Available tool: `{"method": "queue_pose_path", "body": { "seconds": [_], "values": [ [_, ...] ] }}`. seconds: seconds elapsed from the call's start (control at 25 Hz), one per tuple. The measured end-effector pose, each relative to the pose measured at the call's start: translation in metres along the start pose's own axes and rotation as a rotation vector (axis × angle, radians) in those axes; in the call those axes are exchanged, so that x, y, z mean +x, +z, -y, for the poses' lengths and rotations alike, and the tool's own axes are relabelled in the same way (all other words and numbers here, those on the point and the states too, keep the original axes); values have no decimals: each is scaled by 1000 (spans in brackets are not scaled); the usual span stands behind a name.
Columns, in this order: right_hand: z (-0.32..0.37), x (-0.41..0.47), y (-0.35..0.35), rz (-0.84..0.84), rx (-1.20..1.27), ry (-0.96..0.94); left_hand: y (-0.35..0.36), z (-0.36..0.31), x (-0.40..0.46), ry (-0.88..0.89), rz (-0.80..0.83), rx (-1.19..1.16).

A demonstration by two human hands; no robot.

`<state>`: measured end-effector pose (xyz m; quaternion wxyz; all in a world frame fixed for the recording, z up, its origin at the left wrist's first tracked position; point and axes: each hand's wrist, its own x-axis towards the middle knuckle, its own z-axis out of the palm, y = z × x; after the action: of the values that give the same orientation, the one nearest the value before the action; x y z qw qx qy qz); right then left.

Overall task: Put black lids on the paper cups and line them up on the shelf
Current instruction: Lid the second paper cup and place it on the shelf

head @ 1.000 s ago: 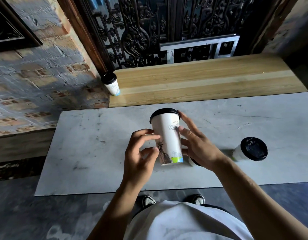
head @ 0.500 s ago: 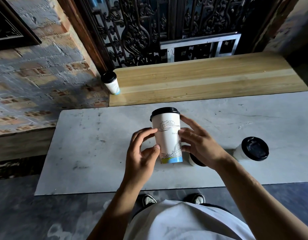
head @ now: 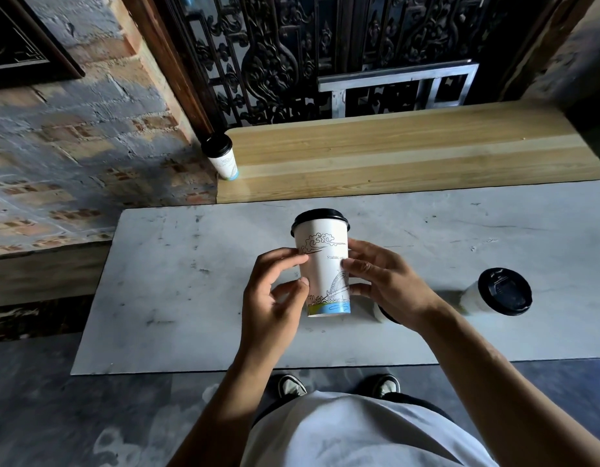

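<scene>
A white paper cup (head: 325, 264) with line drawings and a black lid (head: 320, 219) stands upright at the middle of the grey table (head: 190, 281). My left hand (head: 275, 298) touches its left side with the fingertips, and my right hand (head: 386, 284) grips its right side. Another lidded cup (head: 500, 291) stands on the table at the right. Behind my right hand a further cup (head: 381, 313) shows only as a sliver. One lidded cup (head: 221, 160) stands at the left end of the wooden shelf (head: 409, 156).
A brick wall (head: 73, 146) runs along the left. A dark carved screen (head: 291, 55) and a metal frame (head: 399, 85) stand behind the shelf. My shoes (head: 291, 385) show below the table's near edge.
The cup has been turned between my hands, so a different drawing faces me. It also sits more upright than a second ago. The other cups have not moved.
</scene>
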<state>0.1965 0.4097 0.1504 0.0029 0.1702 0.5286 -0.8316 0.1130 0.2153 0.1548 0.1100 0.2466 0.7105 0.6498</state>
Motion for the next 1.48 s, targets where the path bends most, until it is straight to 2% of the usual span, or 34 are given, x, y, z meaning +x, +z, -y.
{"method": "queue_pose_path", "body": {
  "seconds": [0.08, 0.2, 0.28, 0.44, 0.52, 0.76, 1.08, 1.24, 1.48],
  "values": [
    [1, 6, 7, 37, -34, 34, -9, 3, 2, -42, -29, -42],
    [4, 18, 18, 55, -214, 42, -25, 11, 12, -114, -13, -51],
    [5, 34, 27, -9, -304, 45, -38, 20, 26, -147, 18, -68],
    [3, 84, 36, -148, -545, 76, -46, 46, 73, -381, 47, -1],
    [4, 113, 32, -168, -660, 72, -41, 59, 97, -444, 48, 22],
    [-4, 243, -14, -205, -842, 39, -18, 129, 214, -477, -6, 75],
    [-22, 443, -85, -230, -974, -195, 14, 258, 377, -339, -89, 146],
    [-33, 476, -107, -241, -976, -234, 15, 296, 402, -230, -29, 253],
    [-54, 484, -125, -315, -918, -244, 19, 308, 416, -210, 49, 323]
  ]
}}
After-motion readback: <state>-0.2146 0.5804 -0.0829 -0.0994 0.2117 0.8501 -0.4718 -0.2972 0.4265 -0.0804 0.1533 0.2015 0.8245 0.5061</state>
